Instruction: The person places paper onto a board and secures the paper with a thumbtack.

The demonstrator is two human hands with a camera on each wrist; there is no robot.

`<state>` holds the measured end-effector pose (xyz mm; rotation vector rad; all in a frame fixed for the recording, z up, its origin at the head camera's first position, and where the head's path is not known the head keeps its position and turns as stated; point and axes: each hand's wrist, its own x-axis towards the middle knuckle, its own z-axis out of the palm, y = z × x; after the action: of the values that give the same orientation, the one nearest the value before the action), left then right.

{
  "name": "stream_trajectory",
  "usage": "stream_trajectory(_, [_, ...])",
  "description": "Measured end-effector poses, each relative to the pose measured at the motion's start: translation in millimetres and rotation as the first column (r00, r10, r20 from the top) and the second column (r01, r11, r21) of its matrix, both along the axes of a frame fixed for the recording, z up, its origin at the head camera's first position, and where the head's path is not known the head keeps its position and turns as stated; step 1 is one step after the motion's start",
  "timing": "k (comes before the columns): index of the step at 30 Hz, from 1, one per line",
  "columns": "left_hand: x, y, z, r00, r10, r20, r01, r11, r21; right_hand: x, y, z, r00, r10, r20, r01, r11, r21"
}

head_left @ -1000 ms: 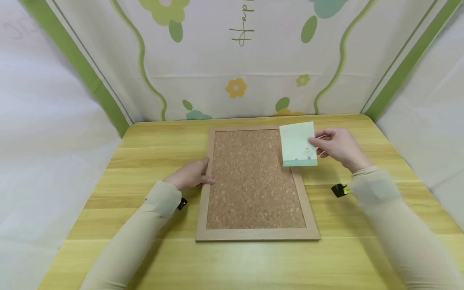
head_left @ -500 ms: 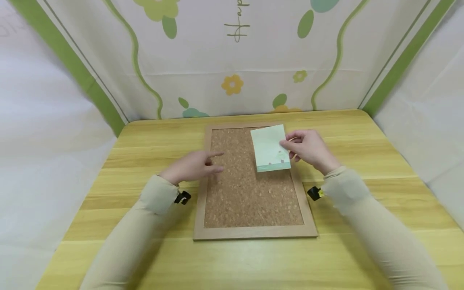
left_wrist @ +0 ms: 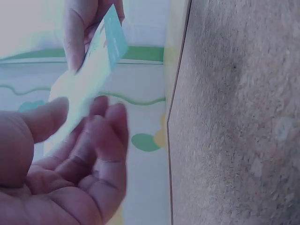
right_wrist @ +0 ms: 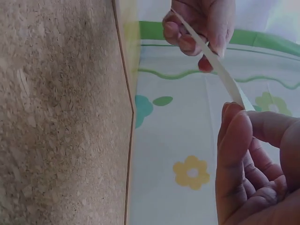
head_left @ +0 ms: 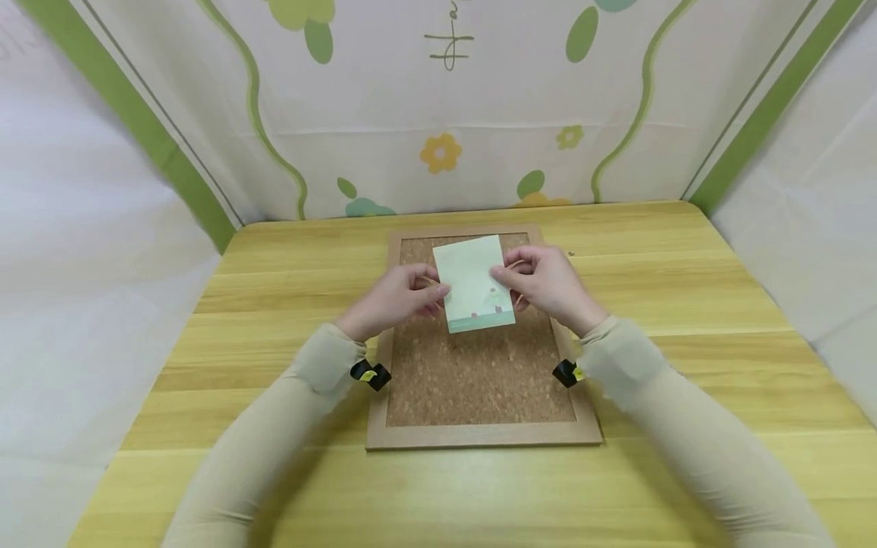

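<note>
A pale green sheet of notepaper point(head_left: 471, 278) with a darker green band along its near edge is held above a cork board point(head_left: 479, 388) in a light wood frame. My right hand point(head_left: 548, 285) pinches its right edge, thumb on the front face. On the opposite side my left hand point(head_left: 393, 299) has its thumb over the left edge and its fingers curled behind. Seen edge-on in the right wrist view, the notepaper point(right_wrist: 220, 70) looks thin and spans between both hands. In the left wrist view the cork surface point(left_wrist: 239, 112) stands apart from the fingers.
The board lies on a yellow wood-grain table point(head_left: 274, 365). A small dark speck point(head_left: 572, 253) is on the table beyond the right hand. Behind the table hangs a white cloth point(head_left: 356, 99) printed with flowers. Black straps point(head_left: 371, 374) show at both wrists.
My left hand has let go of the board's left frame and moved right to the notepaper's edge. My right hand has carried the notepaper left, over the board.
</note>
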<state>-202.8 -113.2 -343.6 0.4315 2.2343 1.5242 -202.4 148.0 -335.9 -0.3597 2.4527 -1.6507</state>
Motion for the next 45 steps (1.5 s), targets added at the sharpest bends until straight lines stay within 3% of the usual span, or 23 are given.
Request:
stream_trajectory(4, [-1.0, 0.0, -1.6, 0.999, 0.043, -0.017, -0.043, 0.999, 0.012, 2.9, -1, 0.3, 1.000, 0.015, 0.008, -0.015, 0.999, 0.036])
stream_trajectory(8, [-0.5, -1.6, -2.8, 0.998, 0.051, -0.021, -0.052, 0.998, -0.030, 4.6, 1, -3.1, 0.998, 0.036, 0.044, -0.040, 0.995, 0.092])
stream_trajectory(13, [1.2, -2.7, -3.6, 0.999, 0.010, -0.040, -0.014, 0.996, -0.090, 8.2, 4, -10.8, 0.996, 0.066, 0.053, -0.075, 0.979, 0.189])
stream_trajectory(17, [0.7, -3.7, -5.9, 0.998, -0.027, -0.059, 0.018, 0.989, -0.144, 9.0, 4, -16.2, 0.995, 0.088, 0.043, -0.095, 0.972, 0.213])
stream_trajectory(24, [-2.2, -3.8, -16.5, 0.991, -0.072, -0.116, 0.039, 0.963, -0.267, 3.4, 1, -26.4, 0.991, 0.127, 0.037, -0.132, 0.963, 0.234])
stream_trajectory(30, [-4.4, -4.0, -16.1, 0.983, -0.085, -0.165, 0.021, 0.935, -0.353, -4.4, -5, -35.3, 0.988, 0.136, 0.067, -0.148, 0.956, 0.254])
stream_trajectory(33, [-6.0, -6.5, -13.1, 0.968, -0.092, -0.234, -0.023, 0.895, -0.446, -10.0, -8, -36.6, 0.988, 0.116, 0.098, -0.137, 0.958, 0.253])
stream_trajectory(39, [-8.4, -10.7, -10.2, 0.920, -0.184, -0.346, -0.080, 0.777, -0.624, -25.7, -12, -36.5, 0.986, 0.110, 0.127, -0.142, 0.951, 0.277])
stream_trajectory(42, [-9.7, -10.3, -10.2, 0.887, -0.275, -0.371, -0.064, 0.721, -0.690, -34.6, -14, -35.0, 0.985, 0.112, 0.133, -0.148, 0.940, 0.307])
stream_trajectory(45, [-12.8, -7.8, -11.0, 0.839, -0.382, -0.388, -0.056, 0.648, -0.759, -43.6, -15, -34.7, 0.984, 0.115, 0.136, -0.155, 0.928, 0.338])
